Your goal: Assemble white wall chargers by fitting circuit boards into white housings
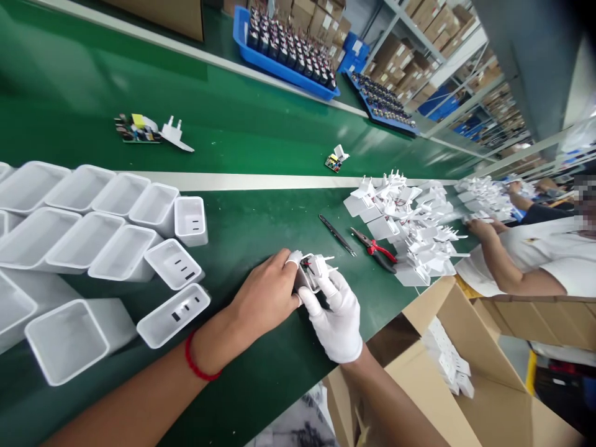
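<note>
The left hand (pixel 266 290) and gloved right hand (pixel 336 316), fingers curled, grip a two-pin charger (pixel 318 267) at left's two o'clock, right's eleven.

Honestly couldn't read a single word or number in there. The cardboard boxes (pixel 393 59) at the far right had pale patches that looked like labels, just way too small and blurry. Same deal with the white label (pixel 357 46) on the far blue bins (pixel 347 62). The little mark (pixel 529 240) on the white shirt (pixel 540 264) at right? Just a smudge, sorry.
</note>
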Action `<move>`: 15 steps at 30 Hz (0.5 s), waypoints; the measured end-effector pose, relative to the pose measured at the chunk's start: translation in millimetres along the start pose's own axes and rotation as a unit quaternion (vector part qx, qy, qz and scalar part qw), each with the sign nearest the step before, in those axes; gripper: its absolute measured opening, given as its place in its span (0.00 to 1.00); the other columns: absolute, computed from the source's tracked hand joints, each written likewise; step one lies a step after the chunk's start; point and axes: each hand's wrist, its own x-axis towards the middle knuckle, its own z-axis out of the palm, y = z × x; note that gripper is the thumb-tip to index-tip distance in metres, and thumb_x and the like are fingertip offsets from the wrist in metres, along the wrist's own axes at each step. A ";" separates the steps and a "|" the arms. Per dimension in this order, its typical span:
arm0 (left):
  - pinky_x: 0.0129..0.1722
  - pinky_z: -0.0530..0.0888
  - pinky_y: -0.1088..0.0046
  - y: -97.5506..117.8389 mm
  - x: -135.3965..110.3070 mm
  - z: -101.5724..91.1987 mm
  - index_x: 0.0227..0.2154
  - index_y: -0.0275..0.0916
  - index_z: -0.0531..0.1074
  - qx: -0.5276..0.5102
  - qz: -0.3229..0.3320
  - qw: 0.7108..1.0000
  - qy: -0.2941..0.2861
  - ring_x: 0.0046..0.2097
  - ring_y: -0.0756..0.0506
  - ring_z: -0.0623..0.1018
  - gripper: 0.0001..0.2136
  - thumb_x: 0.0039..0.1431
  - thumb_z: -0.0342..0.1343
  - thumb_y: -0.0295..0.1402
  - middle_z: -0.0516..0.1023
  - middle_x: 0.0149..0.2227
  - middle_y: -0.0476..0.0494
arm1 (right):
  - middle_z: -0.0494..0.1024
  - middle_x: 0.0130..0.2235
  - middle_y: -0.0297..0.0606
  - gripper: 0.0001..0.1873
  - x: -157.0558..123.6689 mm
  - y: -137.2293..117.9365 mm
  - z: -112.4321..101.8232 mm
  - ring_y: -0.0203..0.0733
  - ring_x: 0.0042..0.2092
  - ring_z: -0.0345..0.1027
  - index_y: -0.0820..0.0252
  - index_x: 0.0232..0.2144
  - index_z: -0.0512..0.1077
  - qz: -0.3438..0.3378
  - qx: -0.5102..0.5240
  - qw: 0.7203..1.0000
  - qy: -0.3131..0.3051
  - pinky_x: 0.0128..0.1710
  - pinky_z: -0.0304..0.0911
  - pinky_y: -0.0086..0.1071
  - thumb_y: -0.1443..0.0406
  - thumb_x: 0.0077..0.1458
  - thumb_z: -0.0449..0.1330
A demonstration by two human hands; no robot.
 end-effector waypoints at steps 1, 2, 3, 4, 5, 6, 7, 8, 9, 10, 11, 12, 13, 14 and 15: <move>0.49 0.75 0.59 0.5 -1.0 -0.3 0.50 0.32 0.68 -0.008 0.019 1.000 0.013 0.49 0.36 0.76 0.19 0.55 0.59 0.29 0.72 0.47 0.36 | 0.76 0.54 0.40 0.23 2.5 0.3 -0.2 0.45 0.53 0.71 0.47 0.57 0.68 0.050 0.050 0.997 0.022 0.53 0.69 0.41 0.64 0.59 0.60; 0.53 0.73 0.59 1.4 -2.0 -1.0 0.54 0.31 0.64 -0.021 0.042 0.998 0.034 0.53 0.35 0.74 0.25 0.54 0.62 0.32 0.71 0.50 0.35 | 0.76 0.54 0.39 0.22 6.2 -0.1 -1.7 0.45 0.54 0.71 0.48 0.56 0.69 0.115 0.116 0.985 0.050 0.55 0.68 0.41 0.64 0.60 0.60; 0.56 0.72 0.59 2.5 -3.0 -2.1 0.58 0.31 0.61 -0.038 0.064 0.995 0.064 0.56 0.35 0.72 0.31 0.53 0.64 0.35 0.70 0.53 0.34 | 0.76 0.55 0.39 0.21 10.7 -1.2 -4.3 0.45 0.55 0.71 0.49 0.56 0.70 0.184 0.198 0.960 0.078 0.57 0.67 0.42 0.62 0.60 0.60; 0.58 0.70 0.59 3.9 -3.9 -3.5 0.60 0.30 0.58 -0.058 0.086 0.990 0.096 0.58 0.36 0.70 0.35 0.52 0.65 0.36 0.69 0.55 0.34 | 0.76 0.55 0.39 0.20 15.9 -2.9 -7.8 0.46 0.55 0.71 0.52 0.55 0.71 0.247 0.288 0.920 0.100 0.58 0.66 0.44 0.61 0.60 0.60; 0.59 0.69 0.60 5.4 -4.5 -4.8 0.60 0.30 0.58 -0.080 0.104 0.984 0.125 0.58 0.37 0.69 0.35 0.52 0.65 0.37 0.69 0.55 0.34 | 0.76 0.54 0.40 0.20 21.2 -5.0 -11.6 0.46 0.54 0.72 0.54 0.54 0.72 0.296 0.374 0.872 0.114 0.58 0.66 0.44 0.59 0.60 0.59; 0.59 0.69 0.61 6.9 -4.9 -5.8 0.59 0.31 0.60 -0.101 0.116 0.977 0.145 0.58 0.38 0.70 0.32 0.54 0.64 0.36 0.70 0.55 0.35 | 0.78 0.52 0.40 0.19 26.2 -7.2 -15.5 0.45 0.53 0.73 0.56 0.52 0.73 0.330 0.446 0.823 0.119 0.58 0.66 0.44 0.58 0.60 0.59; 0.58 0.70 0.63 8.3 -5.1 -6.6 0.57 0.32 0.62 -0.119 0.122 0.973 0.154 0.56 0.39 0.71 0.29 0.55 0.63 0.35 0.71 0.54 0.37 | 0.79 0.50 0.39 0.18 30.4 -9.5 -18.9 0.44 0.50 0.74 0.57 0.50 0.74 0.352 0.499 0.784 0.113 0.57 0.67 0.43 0.57 0.60 0.59; 0.57 0.71 0.64 9.5 -5.0 -7.0 0.56 0.33 0.64 -0.135 0.126 0.970 0.157 0.55 0.40 0.72 0.25 0.57 0.62 0.34 0.71 0.53 0.38 | 0.81 0.46 0.38 0.17 33.7 -11.6 -21.5 0.42 0.48 0.76 0.57 0.48 0.75 0.369 0.534 0.754 0.100 0.55 0.69 0.41 0.57 0.60 0.59; 0.55 0.72 0.64 10.4 -4.8 -7.0 0.54 0.33 0.65 -0.147 0.128 0.968 0.156 0.54 0.41 0.73 0.22 0.58 0.61 0.34 0.72 0.52 0.38 | 0.81 0.43 0.37 0.15 35.8 -13.3 -23.4 0.41 0.44 0.76 0.57 0.45 0.76 0.384 0.552 0.735 0.087 0.53 0.71 0.39 0.57 0.60 0.59; 0.54 0.73 0.65 11.1 -4.6 -6.7 0.52 0.34 0.67 -0.156 0.128 0.967 0.156 0.53 0.41 0.74 0.20 0.59 0.60 0.34 0.73 0.52 0.38 | 0.82 0.40 0.36 0.14 36.9 -14.6 -24.4 0.39 0.41 0.77 0.57 0.43 0.77 0.395 0.560 0.724 0.080 0.50 0.73 0.36 0.57 0.59 0.60; 0.54 0.73 0.64 11.5 -4.2 -6.3 0.50 0.34 0.68 -0.160 0.127 0.967 0.156 0.52 0.41 0.75 0.18 0.59 0.60 0.33 0.73 0.51 0.39 | 0.82 0.38 0.35 0.13 37.0 -15.5 -24.6 0.38 0.38 0.77 0.57 0.41 0.77 0.402 0.562 0.719 0.075 0.46 0.74 0.34 0.57 0.59 0.60; 0.54 0.73 0.64 11.7 -4.0 -5.9 0.49 0.33 0.69 -0.161 0.126 0.966 0.156 0.52 0.41 0.75 0.16 0.59 0.60 0.33 0.73 0.50 0.38 | 0.82 0.37 0.35 0.13 36.5 -15.8 -24.3 0.37 0.36 0.76 0.57 0.40 0.78 0.406 0.560 0.719 0.070 0.42 0.75 0.32 0.56 0.59 0.60; 0.53 0.73 0.64 11.7 -3.8 -5.5 0.47 0.33 0.70 -0.160 0.126 0.967 0.157 0.51 0.41 0.75 0.15 0.59 0.60 0.32 0.74 0.50 0.38 | 0.82 0.35 0.35 0.13 35.5 -15.8 -23.7 0.37 0.35 0.76 0.58 0.39 0.78 0.407 0.559 0.720 0.065 0.39 0.76 0.31 0.56 0.59 0.60; 0.53 0.73 0.64 11.7 -3.7 -5.1 0.46 0.33 0.70 -0.158 0.125 0.967 0.157 0.51 0.41 0.75 0.14 0.58 0.61 0.32 0.74 0.49 0.38 | 0.81 0.34 0.35 0.13 34.5 -15.6 -22.8 0.37 0.34 0.75 0.58 0.38 0.78 0.407 0.558 0.720 0.060 0.37 0.76 0.30 0.57 0.60 0.59; 0.53 0.73 0.63 11.5 -3.7 -4.8 0.46 0.32 0.71 -0.156 0.125 0.967 0.157 0.50 0.40 0.76 0.14 0.58 0.61 0.32 0.74 0.49 0.38 | 0.81 0.34 0.35 0.13 33.6 -15.3 -21.9 0.36 0.33 0.75 0.58 0.38 0.78 0.405 0.560 0.721 0.056 0.35 0.75 0.29 0.57 0.61 0.58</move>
